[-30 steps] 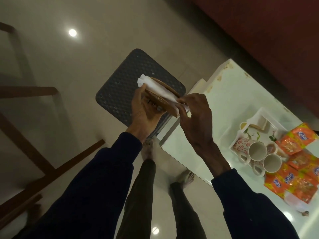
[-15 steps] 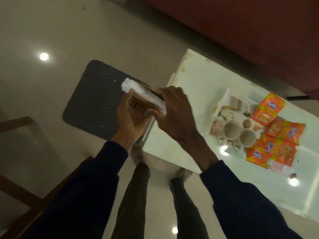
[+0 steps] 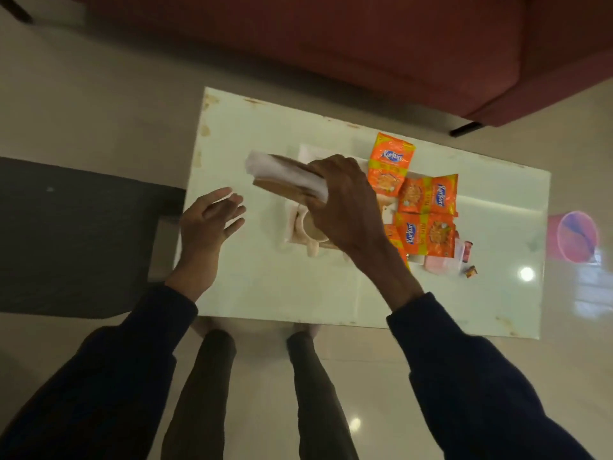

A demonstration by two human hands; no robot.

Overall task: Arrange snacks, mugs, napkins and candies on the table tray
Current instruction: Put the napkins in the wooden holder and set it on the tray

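Head view: right hand (image 3: 345, 207) grips the wooden napkin holder (image 3: 282, 185) with napkins above the tray (image 3: 310, 151) on the counter (image 3: 331, 293); left hand (image 3: 207, 224) spread, empty. Best lowered level into a free tray spot, clear of the mugs (image 3: 311, 234).

A red sofa (image 3: 365, 44) stands beyond the white table (image 3: 265, 293) on a glossy tiled floor (image 3: 83, 111). A dark textured stool (image 3: 66, 244) sits just beside the table's left edge, and a pink bucket (image 3: 577, 235) off its right end
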